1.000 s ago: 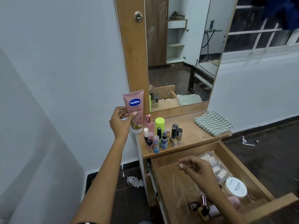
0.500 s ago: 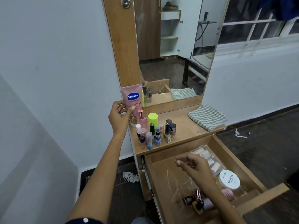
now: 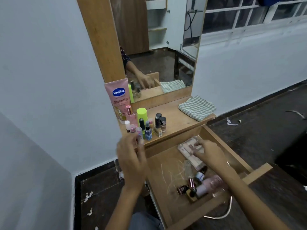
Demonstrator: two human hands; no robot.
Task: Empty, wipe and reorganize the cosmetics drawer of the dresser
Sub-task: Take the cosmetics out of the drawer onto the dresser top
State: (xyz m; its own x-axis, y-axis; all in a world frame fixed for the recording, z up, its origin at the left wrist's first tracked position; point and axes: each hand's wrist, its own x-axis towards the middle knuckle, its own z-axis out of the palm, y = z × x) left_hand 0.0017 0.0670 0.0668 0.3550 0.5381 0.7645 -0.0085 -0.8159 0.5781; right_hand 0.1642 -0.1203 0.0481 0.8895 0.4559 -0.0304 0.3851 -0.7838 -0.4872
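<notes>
The drawer of the dresser is seen pulled out below the dresser top. The right hand is reached into the far right part of the drawer, where its fingers are laid on a clear pack of pale tubes; whether they are clamped on it cannot be told. The left hand is held blurred in the air just in front of the dresser top's left end, its fingers loosely curled and nothing seen in them. A pink Vaseline tube is stood upright at the back left of the dresser top, against the mirror frame. Just in front of it, a cluster of small bottles is gathered, with a lime-green cap among them. A folded checked cloth is laid at the right end of the dresser top. Near the front of the drawer, a pink bottle and several small dark bottles are left lying.
</notes>
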